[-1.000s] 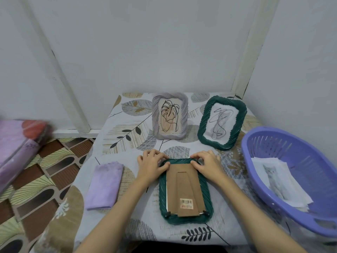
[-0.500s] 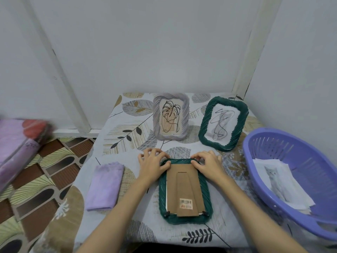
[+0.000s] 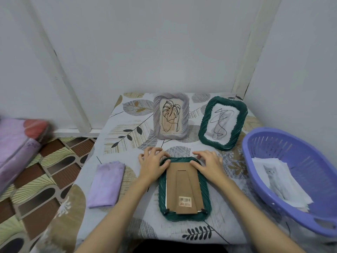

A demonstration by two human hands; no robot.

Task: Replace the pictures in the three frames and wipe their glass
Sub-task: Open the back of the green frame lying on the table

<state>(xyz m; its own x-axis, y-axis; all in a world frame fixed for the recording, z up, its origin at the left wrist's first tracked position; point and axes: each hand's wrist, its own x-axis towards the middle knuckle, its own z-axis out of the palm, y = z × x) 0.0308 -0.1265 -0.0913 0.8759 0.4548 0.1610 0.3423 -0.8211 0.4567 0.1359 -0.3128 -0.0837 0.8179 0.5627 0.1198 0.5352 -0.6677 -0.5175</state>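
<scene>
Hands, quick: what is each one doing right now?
Left hand: open, fingers resting on the top left corner of the face-down frame.
Right hand: open, fingers resting on its top right corner.

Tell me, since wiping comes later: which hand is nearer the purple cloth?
Left. The left hand lies just right of the cloth; the right hand lies farther right.
</scene>
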